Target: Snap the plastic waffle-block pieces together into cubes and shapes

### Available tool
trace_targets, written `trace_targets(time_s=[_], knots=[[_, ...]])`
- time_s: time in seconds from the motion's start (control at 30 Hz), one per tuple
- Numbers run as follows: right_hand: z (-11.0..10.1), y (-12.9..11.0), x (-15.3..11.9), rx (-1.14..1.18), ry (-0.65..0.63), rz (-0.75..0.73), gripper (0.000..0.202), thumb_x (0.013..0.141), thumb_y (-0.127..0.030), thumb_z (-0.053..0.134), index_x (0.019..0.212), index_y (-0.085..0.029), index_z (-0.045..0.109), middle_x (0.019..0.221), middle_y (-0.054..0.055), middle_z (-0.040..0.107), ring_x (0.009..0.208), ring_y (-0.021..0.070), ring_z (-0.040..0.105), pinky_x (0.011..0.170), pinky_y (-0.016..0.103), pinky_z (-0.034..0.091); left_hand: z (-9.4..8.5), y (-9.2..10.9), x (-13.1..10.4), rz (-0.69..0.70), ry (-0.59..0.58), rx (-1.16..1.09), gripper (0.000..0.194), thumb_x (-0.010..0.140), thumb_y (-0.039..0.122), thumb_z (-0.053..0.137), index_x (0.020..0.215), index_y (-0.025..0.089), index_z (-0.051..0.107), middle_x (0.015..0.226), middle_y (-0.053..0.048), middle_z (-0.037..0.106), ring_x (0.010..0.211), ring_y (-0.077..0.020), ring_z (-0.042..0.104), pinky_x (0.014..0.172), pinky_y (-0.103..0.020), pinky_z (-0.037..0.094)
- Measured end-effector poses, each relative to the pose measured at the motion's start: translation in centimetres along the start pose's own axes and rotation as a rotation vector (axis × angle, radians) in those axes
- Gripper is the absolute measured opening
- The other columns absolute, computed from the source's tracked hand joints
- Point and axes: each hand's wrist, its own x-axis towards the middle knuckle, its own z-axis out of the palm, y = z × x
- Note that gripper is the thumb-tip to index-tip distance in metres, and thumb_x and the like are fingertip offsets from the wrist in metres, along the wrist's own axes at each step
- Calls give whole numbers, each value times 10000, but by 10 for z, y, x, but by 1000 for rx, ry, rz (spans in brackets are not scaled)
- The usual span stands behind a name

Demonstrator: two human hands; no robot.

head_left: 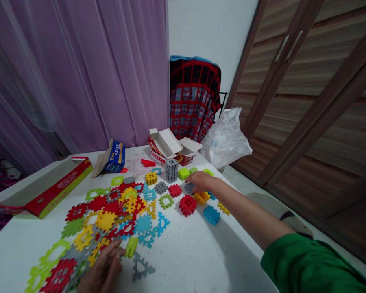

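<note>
Desk (186, 260), white, strewn with interlocking plastic tiles across the frame's lower left and centre.
Right hand (201, 181), centre frame, fingers spread flat over a grey tile (189, 188); left hand (102, 270), bottom edge, fingertips loosely curled, touching a lime tile (131, 247).

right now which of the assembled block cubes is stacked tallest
The grey cube tower, standing by the open cardboard box. It rises several layers high, while the red cube, yellow cube and green cube are single low blocks.

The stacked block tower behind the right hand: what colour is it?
Grey; the block tower shows in the head view.
</note>
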Motion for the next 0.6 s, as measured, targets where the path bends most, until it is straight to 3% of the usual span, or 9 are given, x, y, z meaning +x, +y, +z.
trace_targets(time_s=[0.27,0.6], knots=[[9,16,13,70,9,103,609,782,-54,528,1358,-245,567,1313,106,638,1197,274,604,953,351,487,1,-1,-3,-18,-19,18,489,758,637,630,1071,268,699,931,3,795,861,-203,754,719,-233,612],[21,19,24,120,-4,113,638,737,-48,578,1343,-248,581,1291,107,654,1182,281,614,957,357,490,-2,11,-1,16,-1,49,529,729,694,610,1010,257,711,846,-2,798,711,-189,756,628,-221,612]])
